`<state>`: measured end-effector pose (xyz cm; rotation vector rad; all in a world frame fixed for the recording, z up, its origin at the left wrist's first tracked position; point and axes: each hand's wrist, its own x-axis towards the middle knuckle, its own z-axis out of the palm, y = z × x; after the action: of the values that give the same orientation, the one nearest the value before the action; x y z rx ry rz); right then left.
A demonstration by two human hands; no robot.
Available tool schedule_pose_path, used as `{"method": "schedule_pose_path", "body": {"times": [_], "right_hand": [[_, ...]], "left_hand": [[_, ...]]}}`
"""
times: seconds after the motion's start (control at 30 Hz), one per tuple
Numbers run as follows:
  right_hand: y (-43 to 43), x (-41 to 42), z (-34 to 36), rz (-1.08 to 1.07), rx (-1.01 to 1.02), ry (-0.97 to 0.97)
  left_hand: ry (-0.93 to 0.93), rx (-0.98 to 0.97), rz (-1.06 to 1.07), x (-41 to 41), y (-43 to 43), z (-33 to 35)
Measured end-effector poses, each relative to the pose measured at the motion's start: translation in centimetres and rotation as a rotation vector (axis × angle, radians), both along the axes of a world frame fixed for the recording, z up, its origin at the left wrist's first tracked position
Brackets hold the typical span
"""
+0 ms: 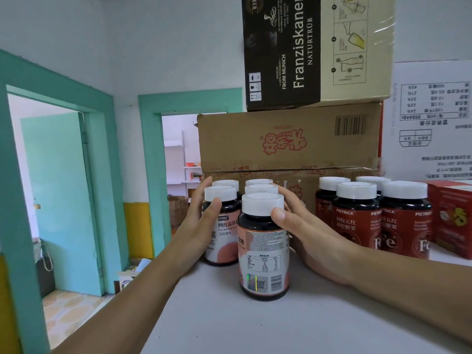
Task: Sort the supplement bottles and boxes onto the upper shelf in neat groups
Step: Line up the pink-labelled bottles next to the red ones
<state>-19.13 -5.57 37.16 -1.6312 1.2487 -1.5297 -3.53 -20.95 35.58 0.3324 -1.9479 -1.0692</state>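
Now you cup the pink bottles (263, 251) between left hand (199, 226) and right hand (314, 241), fingers (201, 190) wrapped round them, on the shelf (229, 315); next, probably square them beside the red bottles (357, 226).

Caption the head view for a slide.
Left hand and right hand cup pink-label bottles on the white shelf, beside red-label bottles, cardboard boxes stacked behind.

One head-worn wide-angle camera looks forward and slightly down over the white shelf (229, 325), near it; left hand (201, 226) and right hand (304, 233) cup the pink-labelled bottles (263, 251) at centre; cartons (288, 146) at 12 o'clock; green door frames (150, 175) at 9 o'clock.
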Motion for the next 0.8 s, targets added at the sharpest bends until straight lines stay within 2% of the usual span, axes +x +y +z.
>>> {"method": "schedule_pose_path", "body": {"times": [0.8], "right_hand": [[0.52, 0.08, 0.18, 0.002, 0.033, -0.062]], "left_hand": [[0.001, -0.014, 0.019, 0.0, -0.02, 0.06]]}}
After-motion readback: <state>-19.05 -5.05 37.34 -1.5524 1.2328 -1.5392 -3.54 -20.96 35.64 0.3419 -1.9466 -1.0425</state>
